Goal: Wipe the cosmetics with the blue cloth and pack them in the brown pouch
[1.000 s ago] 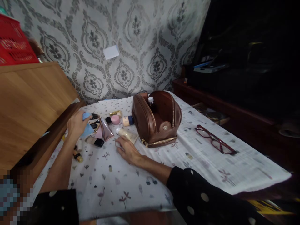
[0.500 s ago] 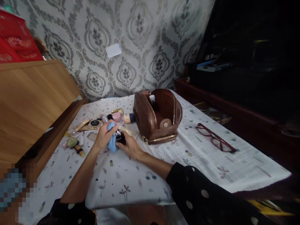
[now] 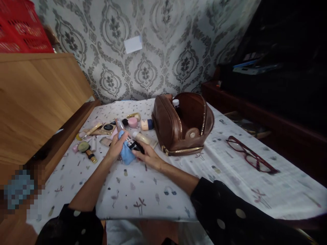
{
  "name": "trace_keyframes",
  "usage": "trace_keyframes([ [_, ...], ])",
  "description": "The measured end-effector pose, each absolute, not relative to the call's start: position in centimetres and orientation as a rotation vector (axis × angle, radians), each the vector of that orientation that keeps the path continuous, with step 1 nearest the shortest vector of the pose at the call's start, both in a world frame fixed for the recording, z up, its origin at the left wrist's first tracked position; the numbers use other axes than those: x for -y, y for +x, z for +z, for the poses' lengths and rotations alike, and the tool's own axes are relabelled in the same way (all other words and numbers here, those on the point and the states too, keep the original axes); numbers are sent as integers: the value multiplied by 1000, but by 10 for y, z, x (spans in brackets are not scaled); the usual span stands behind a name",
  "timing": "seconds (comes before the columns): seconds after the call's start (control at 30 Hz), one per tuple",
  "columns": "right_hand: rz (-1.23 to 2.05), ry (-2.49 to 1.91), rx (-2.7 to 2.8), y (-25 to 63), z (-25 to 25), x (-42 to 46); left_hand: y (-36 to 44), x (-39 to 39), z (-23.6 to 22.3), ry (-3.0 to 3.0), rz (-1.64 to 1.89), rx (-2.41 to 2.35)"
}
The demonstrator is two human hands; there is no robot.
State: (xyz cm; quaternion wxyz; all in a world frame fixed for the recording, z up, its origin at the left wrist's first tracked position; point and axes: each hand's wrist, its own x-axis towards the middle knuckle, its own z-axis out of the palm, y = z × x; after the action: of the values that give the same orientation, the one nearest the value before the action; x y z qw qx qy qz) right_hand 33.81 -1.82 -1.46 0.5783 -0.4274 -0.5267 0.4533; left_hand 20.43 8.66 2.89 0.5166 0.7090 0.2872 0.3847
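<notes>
A light blue cloth (image 3: pixel 127 154) is bunched in my left hand (image 3: pixel 118 145), its fingers closed on it against the silvery neck of a small dark bottle (image 3: pixel 137 146). My right hand (image 3: pixel 150 156) grips the black body of that bottle, which tilts up to the left. Both hands are just above the table, close together. Right behind them lies a cream-coloured tube (image 3: pixel 144 139). An open brown leather bag (image 3: pixel 167 124) stands to the right of my hands, with a white-capped dark bottle (image 3: pixel 176 103) inside it.
Assorted cosmetics lie at the left, among them a round compact (image 3: pixel 108 127), a pink jar (image 3: pixel 132 122) and a navy-capped jar (image 3: pixel 146 124). Red-framed glasses (image 3: pixel 251 154) rest on the printed tablecloth (image 3: pixel 143 190) at right. A wooden panel (image 3: pixel 43 88) borders the left side.
My view has shifted, so the table contents sit further right. The dark bottle leans more to the left in my hands, and the cloth hangs lower around it.
</notes>
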Motion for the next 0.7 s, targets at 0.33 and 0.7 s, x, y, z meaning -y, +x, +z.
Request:
trace_keyframes([
  [0.33, 1537, -760, 794, 333, 6, 26, 207, -86, 19, 1477, 908, -652],
  [0.7, 1548, -735, 746, 335, 11, 27, 203, -79, 27, 1312, 644, -485],
])
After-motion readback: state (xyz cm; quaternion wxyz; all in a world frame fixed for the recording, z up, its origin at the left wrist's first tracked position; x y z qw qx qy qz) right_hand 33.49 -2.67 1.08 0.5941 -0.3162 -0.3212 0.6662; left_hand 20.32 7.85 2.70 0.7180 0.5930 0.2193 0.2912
